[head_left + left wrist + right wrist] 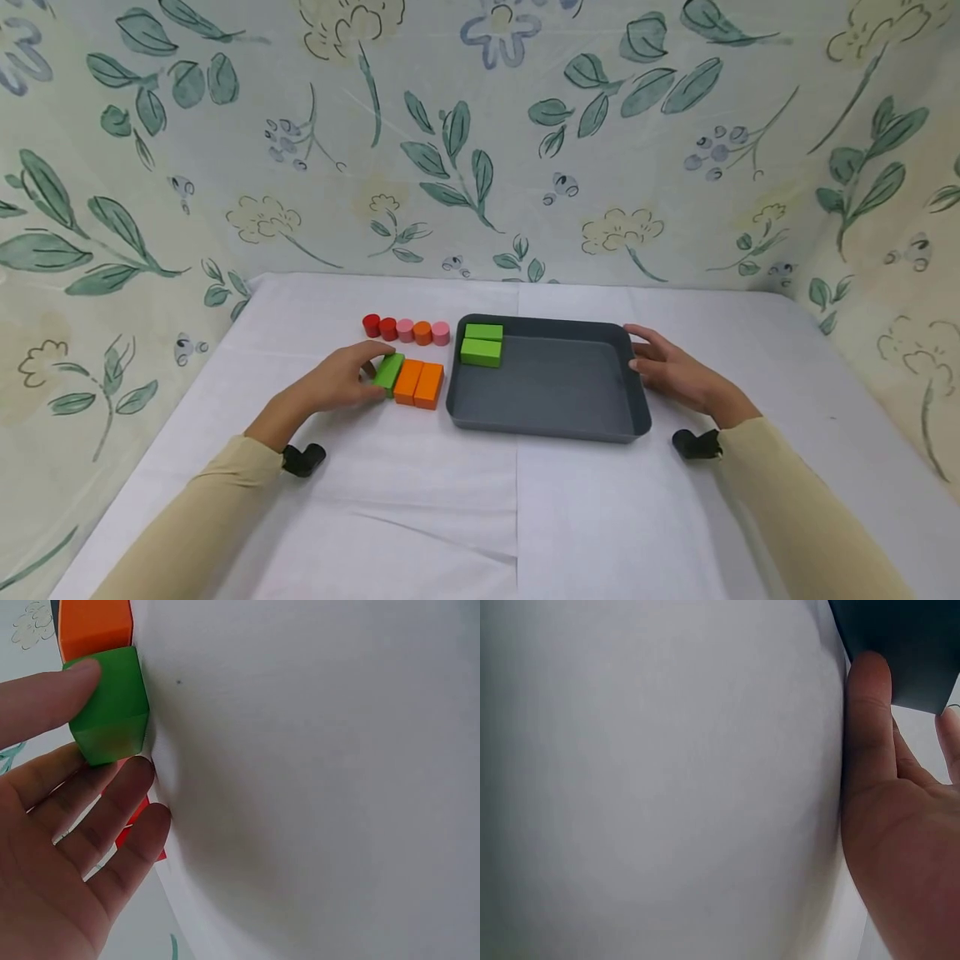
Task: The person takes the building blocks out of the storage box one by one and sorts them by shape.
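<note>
A green block point(388, 374) lies on the white cloth at the left end of a row. My left hand point(347, 379) pinches it, the thumb at its near end and the fingertips at its far end; the left wrist view shows the same green block point(112, 712) by the thumb. Two orange blocks point(418, 384) lie right beside it. To their right is a dark grey tray point(547, 392), with two green blocks point(482, 346) in its far left corner. My right hand point(678, 371) touches the tray's right wall, thumb straight against it in the right wrist view.
Behind the blocks stands a row of small red, pink and orange cylinders point(406, 330), left of the tray. White cloth point(450, 517) covers the table. A floral curtain point(480, 150) hangs behind the table's far edge.
</note>
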Motion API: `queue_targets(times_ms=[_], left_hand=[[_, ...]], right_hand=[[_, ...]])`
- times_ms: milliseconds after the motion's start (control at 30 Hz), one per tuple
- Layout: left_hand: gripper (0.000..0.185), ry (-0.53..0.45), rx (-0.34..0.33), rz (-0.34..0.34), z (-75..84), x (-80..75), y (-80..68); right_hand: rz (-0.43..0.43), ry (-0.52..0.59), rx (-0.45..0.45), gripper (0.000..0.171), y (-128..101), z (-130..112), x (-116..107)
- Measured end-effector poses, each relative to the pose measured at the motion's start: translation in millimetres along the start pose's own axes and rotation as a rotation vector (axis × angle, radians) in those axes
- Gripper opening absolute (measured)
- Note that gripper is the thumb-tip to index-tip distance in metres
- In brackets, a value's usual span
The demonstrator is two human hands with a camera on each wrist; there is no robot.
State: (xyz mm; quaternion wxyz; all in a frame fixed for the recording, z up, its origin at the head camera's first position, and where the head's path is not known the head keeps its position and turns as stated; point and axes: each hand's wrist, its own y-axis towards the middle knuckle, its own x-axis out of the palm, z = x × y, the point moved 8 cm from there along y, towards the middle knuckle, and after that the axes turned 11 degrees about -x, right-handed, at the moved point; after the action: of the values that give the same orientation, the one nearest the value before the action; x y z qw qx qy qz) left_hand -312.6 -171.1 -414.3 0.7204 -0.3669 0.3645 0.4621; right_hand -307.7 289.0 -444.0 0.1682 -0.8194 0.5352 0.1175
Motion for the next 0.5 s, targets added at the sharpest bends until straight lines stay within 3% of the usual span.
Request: queue_targets(times_ms=[500], left_hand=[[0.065,-0.02,-0.018,-0.007,1.7,4.0,-2.0]], right_hand=[[-0.004,-0.003,0.002,0.077,-1.1,-1.1,0.1]])
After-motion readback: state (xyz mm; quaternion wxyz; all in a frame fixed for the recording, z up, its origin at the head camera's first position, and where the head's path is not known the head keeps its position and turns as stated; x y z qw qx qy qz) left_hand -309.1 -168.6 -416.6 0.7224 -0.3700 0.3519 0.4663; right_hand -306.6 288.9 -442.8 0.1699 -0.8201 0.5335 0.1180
